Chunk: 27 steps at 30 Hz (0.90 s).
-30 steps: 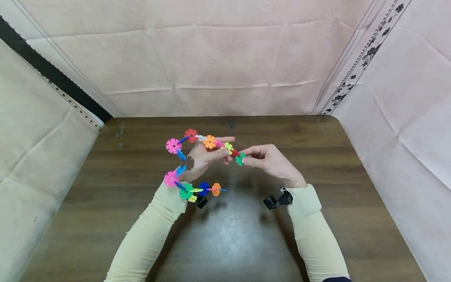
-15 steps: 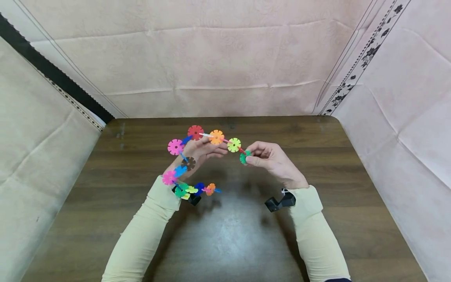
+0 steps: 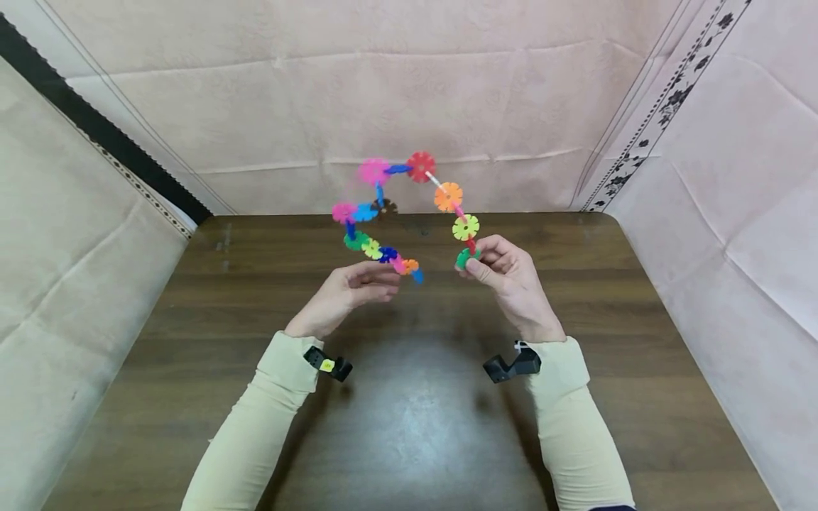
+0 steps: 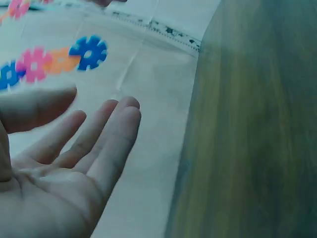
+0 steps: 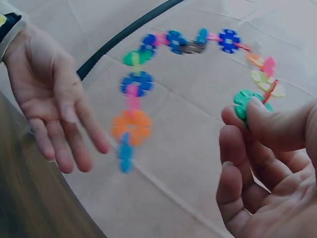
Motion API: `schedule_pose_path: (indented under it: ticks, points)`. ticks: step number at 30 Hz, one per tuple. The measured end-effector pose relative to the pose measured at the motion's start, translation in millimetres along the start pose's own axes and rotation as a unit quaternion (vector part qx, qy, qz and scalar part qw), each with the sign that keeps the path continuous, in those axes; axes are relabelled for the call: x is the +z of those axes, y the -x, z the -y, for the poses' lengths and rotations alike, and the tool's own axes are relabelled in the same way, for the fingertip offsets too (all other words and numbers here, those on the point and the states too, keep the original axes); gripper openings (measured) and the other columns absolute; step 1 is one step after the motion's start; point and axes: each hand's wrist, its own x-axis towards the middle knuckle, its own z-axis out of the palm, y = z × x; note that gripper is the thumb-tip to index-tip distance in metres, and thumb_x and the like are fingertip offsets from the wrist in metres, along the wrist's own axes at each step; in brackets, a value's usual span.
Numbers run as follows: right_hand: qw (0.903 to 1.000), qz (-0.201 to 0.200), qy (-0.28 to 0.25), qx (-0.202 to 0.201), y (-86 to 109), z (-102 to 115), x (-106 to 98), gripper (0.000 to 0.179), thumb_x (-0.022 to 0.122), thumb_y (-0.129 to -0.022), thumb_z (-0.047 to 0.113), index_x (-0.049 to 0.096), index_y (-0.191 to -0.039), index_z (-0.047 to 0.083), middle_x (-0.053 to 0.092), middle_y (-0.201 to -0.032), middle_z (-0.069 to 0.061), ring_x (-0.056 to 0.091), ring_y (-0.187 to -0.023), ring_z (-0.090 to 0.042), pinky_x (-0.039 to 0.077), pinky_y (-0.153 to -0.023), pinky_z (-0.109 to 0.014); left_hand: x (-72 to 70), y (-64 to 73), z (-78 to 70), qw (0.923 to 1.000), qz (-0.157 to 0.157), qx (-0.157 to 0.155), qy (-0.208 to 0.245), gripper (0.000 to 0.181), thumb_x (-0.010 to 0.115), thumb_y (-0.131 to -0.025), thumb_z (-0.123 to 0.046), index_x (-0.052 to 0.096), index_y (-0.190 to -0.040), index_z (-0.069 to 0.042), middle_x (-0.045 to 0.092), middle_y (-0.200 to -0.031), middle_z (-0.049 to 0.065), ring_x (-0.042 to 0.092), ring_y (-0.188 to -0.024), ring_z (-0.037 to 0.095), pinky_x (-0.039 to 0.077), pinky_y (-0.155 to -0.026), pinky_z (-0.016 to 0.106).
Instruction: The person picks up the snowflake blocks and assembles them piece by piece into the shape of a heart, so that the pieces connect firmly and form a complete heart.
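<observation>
A curved chain of interlocking plastic flower discs (image 3: 421, 167) hangs in the air above the table in the head view. My right hand (image 3: 511, 284) pinches the green disc (image 3: 467, 258) at one end between thumb and fingers; the right wrist view shows this green disc (image 5: 246, 103) too. At the chain's other end are an orange disc (image 5: 131, 127) and a light blue disc (image 5: 125, 152), hanging free. My left hand (image 3: 345, 294) is just below that end, its fingers loosely extended. In the left wrist view the left palm (image 4: 59, 198) holds nothing.
Beneath both hands spreads a brown wooden table (image 3: 409, 426). Pale cloth (image 3: 396, 92) hangs behind its far edge and along both sides. A black camera mount (image 3: 511, 365) sits on the right wrist, and another camera mount (image 3: 328, 363) on the left.
The chain has risen and swung away from the left forearm, over the table's far edge. The left thumb and fingers have let go of it. The right hand keeps its pinch, shifting slightly right.
</observation>
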Motion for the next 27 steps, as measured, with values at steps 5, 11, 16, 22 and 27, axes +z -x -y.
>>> schedule_pose_path:
  ticks: [5,11,16,22,27]
  points:
    - [0.9995,-0.018,-0.021,-0.013,-1.7,-2.0,3.6,0.013,0.063,-0.091,-0.005,0.06,-0.099,0.004,0.073,-0.09,-0.008,0.069,-0.084,-0.022,0.054,-0.083,-0.034,21.1,-6.3,-9.1,0.9986,-0.018,0.023,-0.045,0.048,0.069,-0.092,-0.017,0.054,-0.138,-0.012,0.062,-0.126,0.01,0.062,-0.114,0.029,0.049,-0.097,0.042]
    - [0.9987,-0.023,-0.042,-0.016,-2.7,-6.0,7.4,0.014,0.064,-0.09,-0.004,0.059,-0.099,0.004,0.073,-0.092,-0.01,0.07,-0.085,-0.023,0.054,-0.083,-0.034,44.3,-22.8,-10.4,0.9966,-0.052,0.012,-0.063,0.05,0.07,-0.091,-0.024,0.054,-0.136,-0.01,0.065,-0.121,0.008,0.066,-0.106,0.021,0.051,-0.095,0.04]
    - [0.9989,-0.007,-0.046,-0.003,-1.8,-8.4,9.9,0.012,0.065,-0.09,-0.002,0.058,-0.099,0.004,0.073,-0.095,-0.01,0.07,-0.088,-0.024,0.052,-0.087,-0.035,54.2,-30.5,-10.3,0.9957,-0.073,0.051,-0.027,0.045,0.068,-0.092,-0.014,0.054,-0.133,-0.002,0.066,-0.112,0.017,0.067,-0.099,0.034,0.054,-0.089,0.041]
    - [0.9994,-0.001,-0.033,0.013,-1.1,-10.7,8.5,0.011,0.066,-0.09,0.0,0.059,-0.099,0.002,0.073,-0.099,-0.012,0.07,-0.092,-0.025,0.051,-0.093,-0.039,58.8,-33.7,-16.2,0.9871,-0.109,0.116,0.016,0.033,0.067,-0.092,-0.008,0.057,-0.122,0.002,0.063,-0.108,0.026,0.069,-0.091,0.031,0.056,-0.084,0.039]
    - [0.9997,0.002,-0.014,0.018,-2.2,-17.1,8.9,0.008,0.066,-0.091,0.001,0.062,-0.098,0.002,0.073,-0.099,-0.011,0.07,-0.091,-0.025,0.05,-0.095,-0.04,58.5,-31.5,-19.0,0.981,-0.126,0.146,0.024,0.027,0.067,-0.091,-0.006,0.059,-0.115,0.003,0.065,-0.103,0.025,0.069,-0.087,0.032,0.056,-0.084,0.04]
